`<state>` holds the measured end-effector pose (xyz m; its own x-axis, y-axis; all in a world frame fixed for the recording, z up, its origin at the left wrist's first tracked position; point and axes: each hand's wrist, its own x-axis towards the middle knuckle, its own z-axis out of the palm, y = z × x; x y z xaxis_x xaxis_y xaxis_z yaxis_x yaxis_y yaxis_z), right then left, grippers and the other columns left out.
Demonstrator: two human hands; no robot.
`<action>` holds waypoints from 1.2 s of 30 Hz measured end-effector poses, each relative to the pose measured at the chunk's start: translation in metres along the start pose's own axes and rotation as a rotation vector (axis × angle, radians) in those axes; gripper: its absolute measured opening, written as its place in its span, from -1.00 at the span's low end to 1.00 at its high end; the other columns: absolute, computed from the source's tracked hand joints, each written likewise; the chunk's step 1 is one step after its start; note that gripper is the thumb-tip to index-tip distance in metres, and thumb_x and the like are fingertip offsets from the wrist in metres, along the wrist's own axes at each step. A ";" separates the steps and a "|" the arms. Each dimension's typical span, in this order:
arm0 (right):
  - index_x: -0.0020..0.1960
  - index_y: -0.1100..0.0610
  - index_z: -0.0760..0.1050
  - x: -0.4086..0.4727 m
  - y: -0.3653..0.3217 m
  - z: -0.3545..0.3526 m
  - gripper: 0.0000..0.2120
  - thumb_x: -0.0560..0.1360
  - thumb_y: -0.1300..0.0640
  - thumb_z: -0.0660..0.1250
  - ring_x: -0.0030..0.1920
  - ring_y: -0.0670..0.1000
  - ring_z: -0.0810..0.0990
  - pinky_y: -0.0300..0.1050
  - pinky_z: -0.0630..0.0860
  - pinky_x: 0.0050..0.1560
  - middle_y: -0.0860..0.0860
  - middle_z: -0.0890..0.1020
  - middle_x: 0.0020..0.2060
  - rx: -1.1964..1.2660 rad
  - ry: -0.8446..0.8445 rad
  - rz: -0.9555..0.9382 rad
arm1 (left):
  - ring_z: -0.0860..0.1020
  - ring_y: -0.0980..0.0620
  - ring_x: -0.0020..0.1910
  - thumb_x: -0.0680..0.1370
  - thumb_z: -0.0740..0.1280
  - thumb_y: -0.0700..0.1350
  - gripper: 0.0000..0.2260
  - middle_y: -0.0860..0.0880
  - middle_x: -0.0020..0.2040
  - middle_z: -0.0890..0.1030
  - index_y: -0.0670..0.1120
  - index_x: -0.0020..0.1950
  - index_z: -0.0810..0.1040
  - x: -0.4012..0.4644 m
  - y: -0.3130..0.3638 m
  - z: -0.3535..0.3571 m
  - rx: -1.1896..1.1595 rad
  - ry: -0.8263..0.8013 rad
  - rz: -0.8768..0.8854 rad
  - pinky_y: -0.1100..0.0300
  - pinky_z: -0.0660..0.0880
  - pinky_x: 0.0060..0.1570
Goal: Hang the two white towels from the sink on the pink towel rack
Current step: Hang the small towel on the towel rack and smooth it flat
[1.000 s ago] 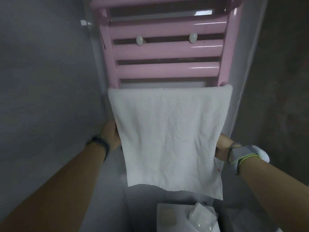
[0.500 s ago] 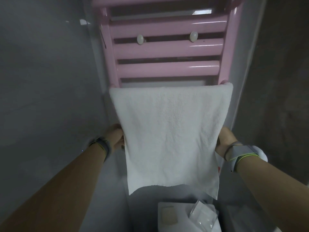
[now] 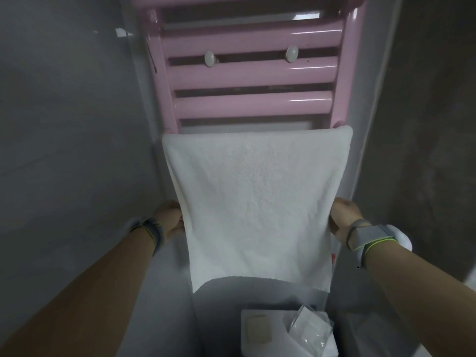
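Pink towel rack (image 3: 253, 73) fills the top centre of the frame, and a white towel (image 3: 257, 202) drapes over its lowest rail, hanging down mid-frame. Left hand (image 3: 170, 219) grips the towel's left edge, right hand (image 3: 343, 215) grips the right edge. Two white knobs (image 3: 209, 58) sit between upper rails.
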<state>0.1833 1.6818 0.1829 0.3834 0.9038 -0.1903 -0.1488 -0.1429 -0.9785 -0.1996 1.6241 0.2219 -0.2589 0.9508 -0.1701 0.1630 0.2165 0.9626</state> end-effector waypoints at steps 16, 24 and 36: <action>-0.05 0.19 0.58 -0.013 -0.002 -0.007 -0.77 0.44 0.28 0.16 -0.15 0.11 0.42 -0.09 0.42 -0.21 0.14 0.51 -0.18 -0.104 -0.153 -0.063 | 0.61 -0.25 0.06 0.60 0.14 -0.30 -0.70 -0.20 0.10 0.63 0.05 0.18 0.45 -0.007 -0.004 -0.013 0.262 -0.025 0.212 -0.15 0.58 0.09; -0.09 0.15 0.60 -0.014 0.006 -0.006 -0.76 0.46 0.28 0.16 -0.20 0.13 0.48 -0.07 0.48 -0.19 0.15 0.56 -0.21 -0.155 -0.121 -0.033 | 0.59 -0.22 0.04 0.58 0.20 -0.33 -0.79 -0.22 -0.04 0.64 -0.12 -0.03 0.60 -0.008 -0.011 -0.011 0.226 -0.029 0.095 -0.15 0.49 0.24; 0.00 0.30 0.58 -0.033 0.022 -0.029 -0.68 0.42 0.39 0.09 -0.31 0.18 0.48 -0.11 0.46 -0.40 0.23 0.55 -0.25 -0.305 -0.216 0.099 | 0.59 -0.12 -0.07 0.24 0.39 -0.05 -0.73 -0.14 -0.12 0.64 -0.18 -0.16 0.64 -0.011 -0.031 -0.017 0.516 -0.147 0.022 0.06 0.50 0.00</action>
<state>0.1940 1.6371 0.1651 0.1754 0.9391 -0.2953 0.1155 -0.3176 -0.9412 -0.2178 1.6032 0.1975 -0.1206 0.9692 -0.2145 0.6233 0.2421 0.7435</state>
